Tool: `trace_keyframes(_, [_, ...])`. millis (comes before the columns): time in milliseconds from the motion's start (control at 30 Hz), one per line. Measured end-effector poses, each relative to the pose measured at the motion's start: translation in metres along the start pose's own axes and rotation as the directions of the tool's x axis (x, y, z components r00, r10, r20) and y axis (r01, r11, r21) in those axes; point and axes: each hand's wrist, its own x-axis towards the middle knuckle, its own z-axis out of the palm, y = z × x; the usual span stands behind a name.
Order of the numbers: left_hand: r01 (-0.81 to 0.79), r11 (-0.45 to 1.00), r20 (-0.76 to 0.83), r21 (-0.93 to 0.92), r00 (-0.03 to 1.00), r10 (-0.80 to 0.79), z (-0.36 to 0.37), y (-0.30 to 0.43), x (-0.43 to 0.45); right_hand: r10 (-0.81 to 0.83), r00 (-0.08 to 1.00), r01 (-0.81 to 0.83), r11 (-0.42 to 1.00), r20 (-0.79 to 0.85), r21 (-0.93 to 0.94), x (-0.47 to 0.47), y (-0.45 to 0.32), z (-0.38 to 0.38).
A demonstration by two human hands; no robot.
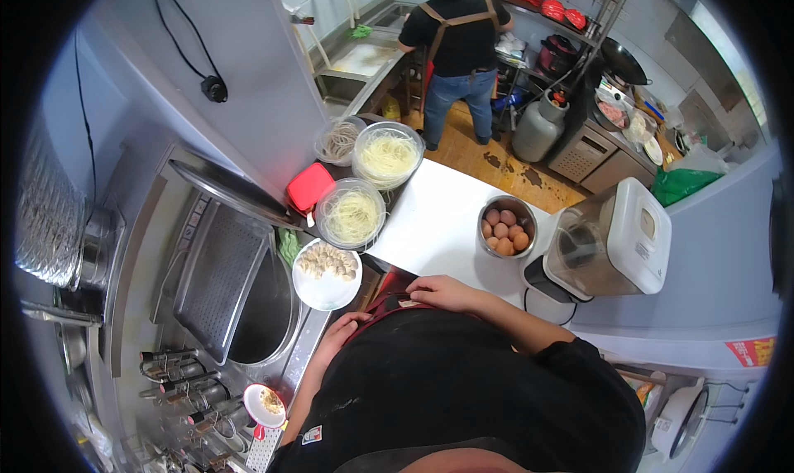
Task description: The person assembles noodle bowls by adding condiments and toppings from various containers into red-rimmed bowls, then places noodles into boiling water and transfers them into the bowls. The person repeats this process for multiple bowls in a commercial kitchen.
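My left hand point(342, 333) lies at the waist of a dark red apron point(391, 305), its fingers against the cloth. On the apron's other side, my right hand point(448, 292) rests with bent fingers at the upper edge; whether either hand grips the cloth is unclear. Ahead is a white worktop point(428, 212) with a steel pot point(481, 240) of brown eggs point(504, 232). To its left stand clear tubs of pale noodles point(388, 153) point(352, 217), and a white plate point(325, 292) holding small pale food pieces point(329, 259).
An open steel cooking well point(267, 324) and perforated tray point(217, 281) are at left, near a small bowl point(265, 414). A lidded clear dispenser point(589, 243) stands right. Beyond the worktop, a person point(462, 51) faces away near sinks point(366, 57) and a gas cylinder point(539, 129).
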Motion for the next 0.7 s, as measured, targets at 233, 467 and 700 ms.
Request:
trace_keyframes(233, [-0.017, 0.999, -0.020, -0.030, 1.000, 0.017, -0.011, -0.023, -0.005, 0.002, 1.000, 0.000, 0.998, 0.022, -0.060, 0.006, -0.010, 0.012])
trace_keyframes(467, [-0.002, 1.000, -0.006, -0.025, 1.000, 0.002, -0.015, -0.024, -0.001, 0.050, 0.998, -0.047, 0.995, 0.032, -0.090, -0.001, -0.010, 0.015])
trace_keyframes(700, [0.033, 0.998, 0.044, -0.062, 0.999, -0.031, -0.010, -0.013, 0.006, 0.063, 0.997, -0.064, 0.997, -0.037, -0.045, -0.009, -0.008, 0.017])
